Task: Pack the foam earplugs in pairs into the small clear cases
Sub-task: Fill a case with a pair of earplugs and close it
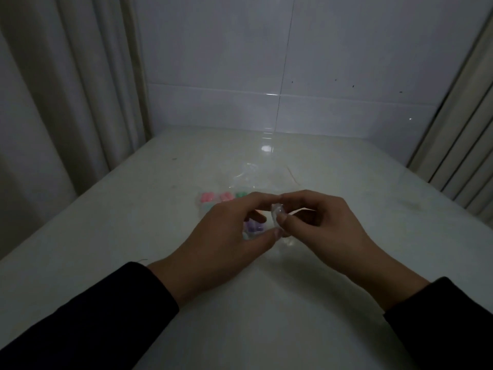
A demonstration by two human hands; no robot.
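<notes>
Both hands meet above the middle of the white table [266,303]. A small clear case [277,213] is pinched between the fingertips of my left hand [226,236] and my right hand [320,222]. I cannot tell whether anything is inside it. Behind my left hand lie cases with pink earplugs [208,197], a second pink pair [226,196] and a green pair [241,194]. Purple earplugs [252,227] show under my left fingers. The light is dim and the picture is blurred.
A crumpled clear plastic bag [253,177] lies just beyond the earplugs. The table meets a white tiled wall [293,76] at the back. A curtain [66,89] hangs on the left, and a ribbed frame [458,156] stands on the right.
</notes>
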